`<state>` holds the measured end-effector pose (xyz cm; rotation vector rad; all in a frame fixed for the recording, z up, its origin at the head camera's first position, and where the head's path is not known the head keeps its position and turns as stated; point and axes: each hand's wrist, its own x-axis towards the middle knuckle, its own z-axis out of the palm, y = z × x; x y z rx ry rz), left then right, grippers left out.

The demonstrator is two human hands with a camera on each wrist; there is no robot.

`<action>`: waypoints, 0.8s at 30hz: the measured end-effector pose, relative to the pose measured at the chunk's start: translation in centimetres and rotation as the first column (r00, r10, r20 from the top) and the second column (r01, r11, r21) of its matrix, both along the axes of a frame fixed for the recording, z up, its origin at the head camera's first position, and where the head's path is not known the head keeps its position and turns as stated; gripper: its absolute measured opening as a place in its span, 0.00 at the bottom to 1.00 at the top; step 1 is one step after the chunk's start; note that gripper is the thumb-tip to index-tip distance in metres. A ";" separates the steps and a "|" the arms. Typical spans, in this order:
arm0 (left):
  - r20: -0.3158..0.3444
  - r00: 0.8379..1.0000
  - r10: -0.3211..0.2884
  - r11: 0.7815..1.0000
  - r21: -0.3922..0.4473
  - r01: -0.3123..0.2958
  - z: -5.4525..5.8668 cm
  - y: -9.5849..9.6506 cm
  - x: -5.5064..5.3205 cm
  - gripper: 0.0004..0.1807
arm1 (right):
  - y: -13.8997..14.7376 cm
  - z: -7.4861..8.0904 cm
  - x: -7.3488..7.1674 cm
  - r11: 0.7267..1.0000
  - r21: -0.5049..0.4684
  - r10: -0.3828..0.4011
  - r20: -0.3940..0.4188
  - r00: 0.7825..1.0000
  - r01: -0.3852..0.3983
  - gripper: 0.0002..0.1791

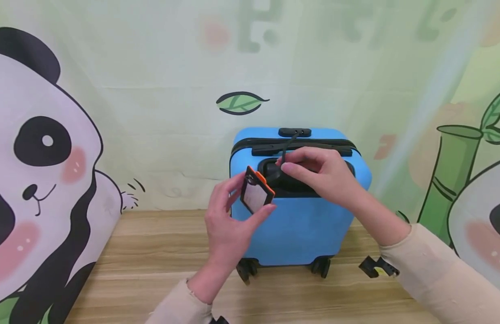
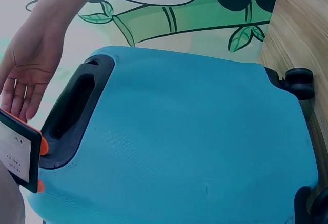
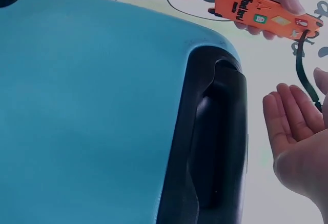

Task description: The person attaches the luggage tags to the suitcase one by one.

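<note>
An orange luggage tag (image 3: 264, 13) with a black-edged white card panel on its other face is held by my left hand (image 1: 229, 220), between thumb and fingers. In the right wrist view its printed orange face shows, and a black strap (image 3: 302, 70) hangs from one end. My right hand (image 1: 329, 173) pinches that strap between thumb and fingertips, above the side handle of a blue suitcase (image 1: 294, 229). From the pinch, the strap rises in the head view towards the black lock piece (image 1: 294, 132); whether they touch I cannot tell.
The suitcase stands upright on its wheels on a wood-grain surface (image 1: 161, 256). Behind it hangs a pale green backdrop (image 1: 169, 112) printed with pandas and bamboo. A small black device (image 1: 377, 267) sits at the right sleeve.
</note>
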<state>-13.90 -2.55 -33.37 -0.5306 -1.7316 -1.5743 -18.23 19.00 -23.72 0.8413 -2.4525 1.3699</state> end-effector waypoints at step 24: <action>0.052 0.987 -0.150 0.988 0.029 0.149 -0.1 -1.3 -0.1 0.37 | -0.5 -1.1 0.1 0.981 -0.111 0.184 0.223 0.957 -0.162 0.05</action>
